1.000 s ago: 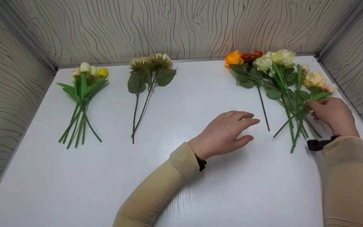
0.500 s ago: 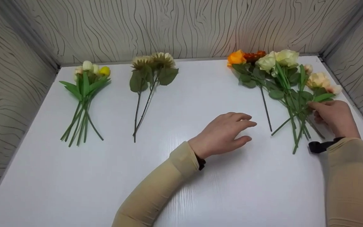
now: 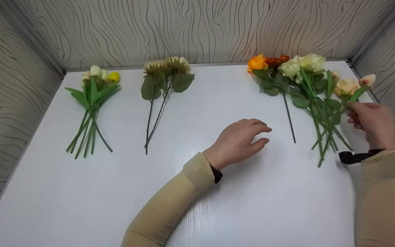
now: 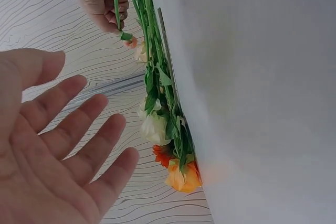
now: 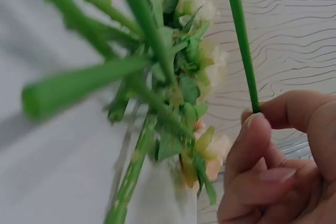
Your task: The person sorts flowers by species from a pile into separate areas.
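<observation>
In the head view my right hand (image 3: 377, 120) pinches a pale pink tulip (image 3: 368, 80) between thumb and forefinger, its bloom raised at the right edge of the mixed flowers. The right wrist view shows the pinched green stem (image 5: 242, 40) standing apart from the other stems. Beside the hand lie a peach rose (image 3: 346, 87), cream roses (image 3: 312, 63), an orange rose (image 3: 257, 63) and a rust-coloured flower (image 3: 278, 60), their stems crossing. My left hand (image 3: 238, 142) hovers left of these stems, fingers loosely extended, and the left wrist view shows its palm holding nothing.
A bunch of tulips (image 3: 91, 92), white, pink and yellow, lies at the left of the white table (image 3: 63, 199). Two cream flowers (image 3: 168, 67) with brown stems lie right of it. Patterned walls (image 3: 197, 31) enclose the back and sides.
My right hand has lifted the pink tulip and shifted it up and right, its stem drawn away from the crossed stems. My left hand has moved slightly left and up.
</observation>
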The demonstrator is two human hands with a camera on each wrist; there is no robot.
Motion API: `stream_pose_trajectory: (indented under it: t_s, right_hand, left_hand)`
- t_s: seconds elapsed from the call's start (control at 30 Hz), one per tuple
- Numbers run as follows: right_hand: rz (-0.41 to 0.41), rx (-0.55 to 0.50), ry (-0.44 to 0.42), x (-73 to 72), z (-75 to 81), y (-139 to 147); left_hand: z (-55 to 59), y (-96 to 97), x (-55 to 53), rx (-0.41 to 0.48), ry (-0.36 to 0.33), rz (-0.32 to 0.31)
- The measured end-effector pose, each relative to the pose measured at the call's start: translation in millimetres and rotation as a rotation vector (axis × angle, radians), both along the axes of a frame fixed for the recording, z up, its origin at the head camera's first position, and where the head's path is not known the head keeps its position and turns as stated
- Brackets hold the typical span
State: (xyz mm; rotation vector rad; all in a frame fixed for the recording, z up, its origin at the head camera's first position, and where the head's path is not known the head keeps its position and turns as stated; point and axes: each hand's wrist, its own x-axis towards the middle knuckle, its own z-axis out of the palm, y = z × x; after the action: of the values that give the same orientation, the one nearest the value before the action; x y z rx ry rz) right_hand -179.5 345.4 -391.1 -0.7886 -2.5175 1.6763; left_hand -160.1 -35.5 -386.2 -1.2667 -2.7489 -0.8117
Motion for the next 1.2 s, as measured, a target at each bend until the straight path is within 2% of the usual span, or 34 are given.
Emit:
stream_pose_trajectory:
  t_s: [0.07, 0.17, 0.23, 0.3, 0.47, 0.6, 0.8, 1.2]
  right_hand:
    - [-0.001, -0.084, 0.071, -0.3, 5.0, -7.9]
    - [0.045, -0.155, 0.154, -1.6, 13.2, -27.3]
    - [0.101, -0.188, 0.192, -2.5, 18.9, -45.0]
    - [0.162, -0.171, 0.224, -3.6, 24.1, -67.1]
    - [0.284, -0.294, 0.33, -3.7, 37.7, -126.5]
    - [0.38, -0.363, 0.395, -1.9, 46.6, -164.1]
    - [0.453, -0.382, 0.442, 3.6, 48.9, -185.1]
    - [0.467, -0.445, 0.449, 5.0, 44.2, -188.6]
  left_hand:
    - [1.9, -1.7, -0.2, 0.033, -0.037, 0.034]
    - [7.0, -5.6, -1.2, 0.08, -0.115, 0.088]
    - [11.1, -9.1, -2.5, 0.11, -0.177, 0.118]
    - [14.9, -12.7, -4.5, 0.144, -0.234, 0.14]
    - [19.2, -18.9, -9.7, 0.228, -0.375, 0.179]
    - [19.4, -20.8, -11.9, 0.28, -0.456, 0.203]
    - [19.3, -21.0, -13.2, 0.347, -0.509, 0.198]
    - [18.9, -19.9, -12.4, 0.476, -0.557, 0.209]
